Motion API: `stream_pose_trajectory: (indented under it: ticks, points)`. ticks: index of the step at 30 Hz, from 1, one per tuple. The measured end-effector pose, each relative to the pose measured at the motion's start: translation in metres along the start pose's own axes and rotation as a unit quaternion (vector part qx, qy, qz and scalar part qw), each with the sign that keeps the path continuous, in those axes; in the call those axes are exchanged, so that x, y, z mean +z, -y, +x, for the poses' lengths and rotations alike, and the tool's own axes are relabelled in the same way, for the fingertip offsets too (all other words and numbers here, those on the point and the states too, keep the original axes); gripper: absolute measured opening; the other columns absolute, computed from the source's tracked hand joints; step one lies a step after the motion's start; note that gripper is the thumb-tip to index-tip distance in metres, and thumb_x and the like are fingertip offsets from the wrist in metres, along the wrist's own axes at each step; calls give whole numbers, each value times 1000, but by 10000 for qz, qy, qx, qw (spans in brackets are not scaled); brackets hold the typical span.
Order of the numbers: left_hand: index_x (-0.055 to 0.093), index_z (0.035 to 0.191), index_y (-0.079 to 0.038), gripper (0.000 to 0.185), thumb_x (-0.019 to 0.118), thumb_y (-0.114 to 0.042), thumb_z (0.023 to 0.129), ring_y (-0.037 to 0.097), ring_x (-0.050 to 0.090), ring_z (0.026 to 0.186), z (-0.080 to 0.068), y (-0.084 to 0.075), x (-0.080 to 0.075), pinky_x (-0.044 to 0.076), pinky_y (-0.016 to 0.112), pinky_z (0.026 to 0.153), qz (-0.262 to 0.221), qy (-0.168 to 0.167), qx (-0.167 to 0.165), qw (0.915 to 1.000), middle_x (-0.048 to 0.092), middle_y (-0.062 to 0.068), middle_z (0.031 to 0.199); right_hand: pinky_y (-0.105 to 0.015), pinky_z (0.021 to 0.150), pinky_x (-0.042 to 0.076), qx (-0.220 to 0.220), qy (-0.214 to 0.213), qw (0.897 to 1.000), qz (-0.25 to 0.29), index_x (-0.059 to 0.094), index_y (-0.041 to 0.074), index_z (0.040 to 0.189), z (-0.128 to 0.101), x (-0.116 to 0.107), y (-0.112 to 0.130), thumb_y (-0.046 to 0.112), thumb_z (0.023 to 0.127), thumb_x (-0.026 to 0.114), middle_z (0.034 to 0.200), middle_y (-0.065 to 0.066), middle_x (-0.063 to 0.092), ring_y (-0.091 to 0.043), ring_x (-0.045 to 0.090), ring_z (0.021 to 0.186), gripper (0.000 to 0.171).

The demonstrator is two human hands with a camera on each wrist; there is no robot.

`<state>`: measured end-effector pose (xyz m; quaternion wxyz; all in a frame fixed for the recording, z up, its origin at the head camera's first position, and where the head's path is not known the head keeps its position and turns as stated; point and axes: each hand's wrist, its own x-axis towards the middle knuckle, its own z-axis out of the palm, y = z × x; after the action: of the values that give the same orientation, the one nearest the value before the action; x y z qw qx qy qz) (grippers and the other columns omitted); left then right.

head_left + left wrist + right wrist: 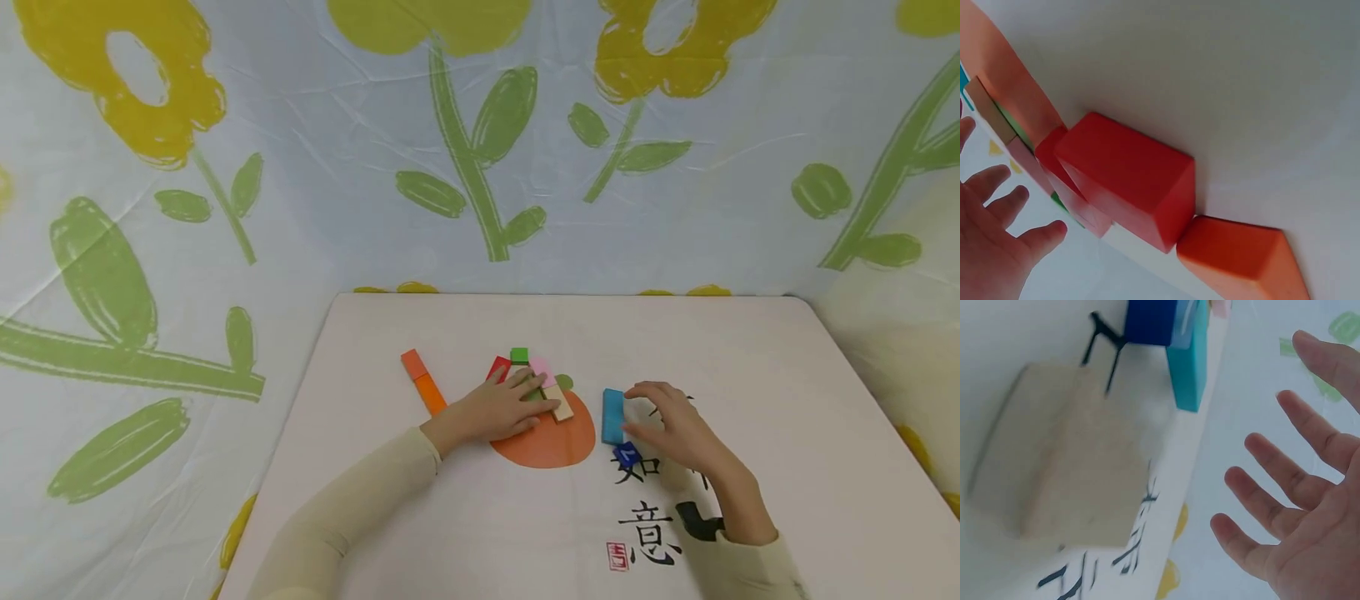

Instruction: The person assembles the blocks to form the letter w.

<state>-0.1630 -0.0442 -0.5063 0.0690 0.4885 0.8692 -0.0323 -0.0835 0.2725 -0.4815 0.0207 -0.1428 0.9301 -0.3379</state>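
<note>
My left hand (pixel 510 404) lies flat with straight fingers on a cluster of blocks: a red one (pixel 498 367), a green one (pixel 519 355), a pink one (pixel 542 370) and a plain wooden one (pixel 559 405). In the left wrist view its fingers (pixel 997 206) are spread, with the red block (pixel 1125 178) close by. My right hand (pixel 663 421) hovers with relaxed fingers just right of a teal block (pixel 612 415) and above a small dark blue block (pixel 626 454). The right wrist view shows that open palm (pixel 1300 512), the teal block (pixel 1189 359), the blue block (pixel 1150 319) and a pale wooden block (pixel 1066 456).
Two orange blocks (pixel 422 381) lie end to end left of the cluster; the nearer one (pixel 1241 256) adjoins the red block in the left wrist view. The white table cloth (pixel 787 400) carries an orange print (pixel 547 446) and black characters (pixel 648 533). A flowered sheet hangs behind.
</note>
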Motion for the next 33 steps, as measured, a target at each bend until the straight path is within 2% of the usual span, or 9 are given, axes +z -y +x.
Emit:
stream_pose_trajectory:
  ticks: [9,19,28,33]
  points:
    - [33,157,-34,51,36,-46,107,29,21,149,2,-3,5,27,57,114,216,7,75,9997,24,6,164,-69,98,39,131,90,9999,16,60,3,127,-13,-2,-9,18,89,78,133,-21,54,-44,44,125,45]
    - [32,158,-33,53,38,-45,107,31,26,148,2,-4,3,29,54,114,193,42,116,9997,24,8,164,-65,96,42,181,529,9982,230,69,10,114,-22,1,-20,11,80,84,126,-15,58,-41,48,120,37]
    - [30,159,-32,56,45,-42,106,29,31,145,3,-6,2,33,46,113,132,164,136,9997,24,10,164,-75,97,32,247,706,9969,-227,74,22,110,-24,8,-23,21,76,88,134,-22,55,-48,39,127,36]
    - [28,159,-32,59,49,-40,105,26,34,144,4,-4,7,31,38,115,301,181,141,9993,24,10,164,-74,93,36,176,668,9959,-579,74,25,107,-23,11,-23,22,75,89,133,-24,54,-50,41,124,35]
